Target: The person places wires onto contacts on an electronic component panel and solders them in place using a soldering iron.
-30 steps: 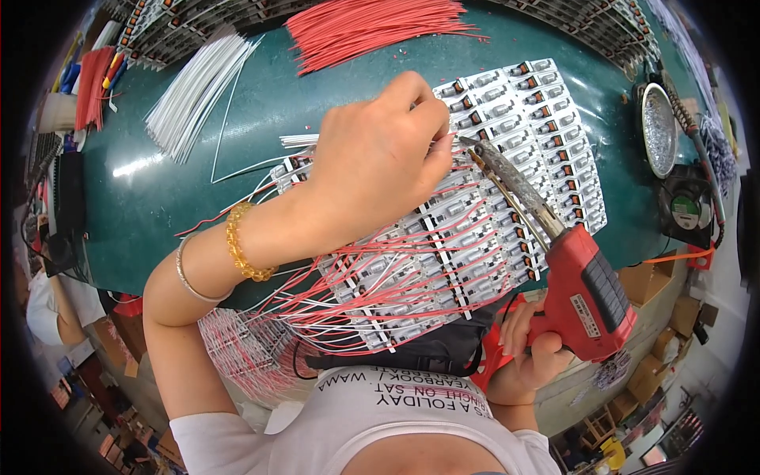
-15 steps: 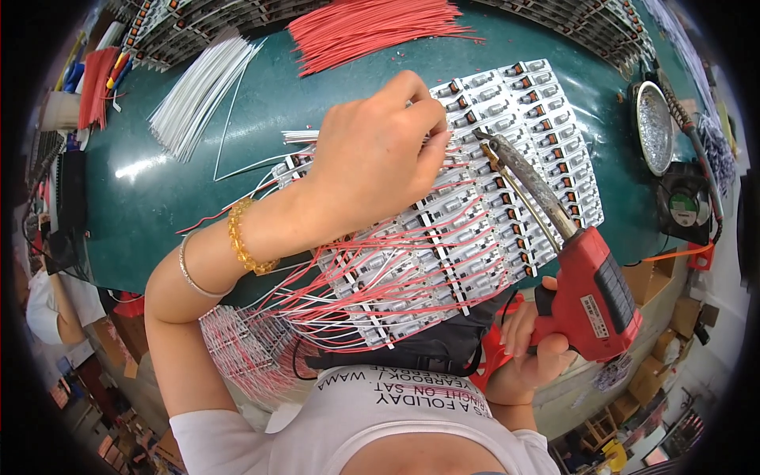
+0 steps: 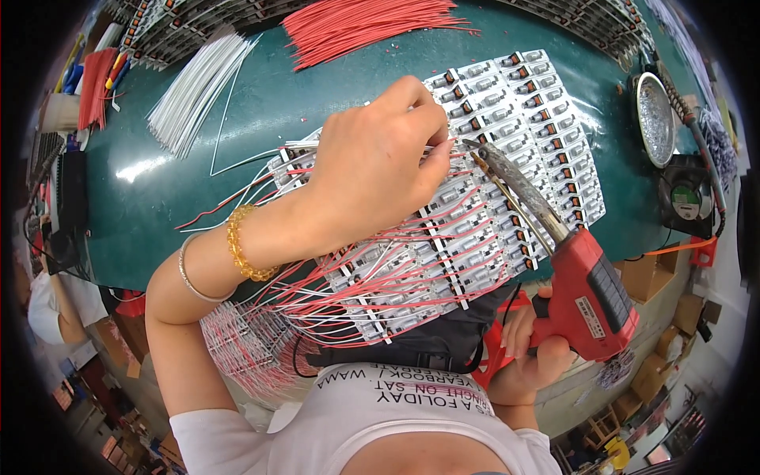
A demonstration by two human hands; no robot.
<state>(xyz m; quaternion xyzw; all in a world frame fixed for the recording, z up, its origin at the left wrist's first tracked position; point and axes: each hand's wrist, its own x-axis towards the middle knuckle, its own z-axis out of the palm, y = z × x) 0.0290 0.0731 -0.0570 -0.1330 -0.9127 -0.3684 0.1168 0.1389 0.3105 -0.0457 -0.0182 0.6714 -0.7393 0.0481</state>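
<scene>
My left hand (image 3: pixel 384 162) is over the panel of small circuit boards (image 3: pixel 483 119), thumb and forefinger pinched on a thin wire whose colour is hard to make out. My right hand (image 3: pixel 538 348) grips a red soldering gun (image 3: pixel 590 297). Its dark tip (image 3: pixel 475 146) sits close to my left fingertips, above the boards. Rows of silver and black components cover the panel. Many red and white wires (image 3: pixel 324 301) run from its nearer rows toward my lap. My left hand and forearm hide part of the panel's left side.
On the green table (image 3: pixel 261 142) lie a bundle of white wires (image 3: pixel 194 95) and a heap of red wires (image 3: pixel 364 28). A round metal dish (image 3: pixel 653 119) and a small black fan (image 3: pixel 685 198) stand at the right. More wired boards (image 3: pixel 241 340) hang below the table edge.
The soldering gun has shifted slightly left, bringing its tip nearer my left fingertips. My left hand has dropped slightly, still pinched. The panel's near edge sits a little higher.
</scene>
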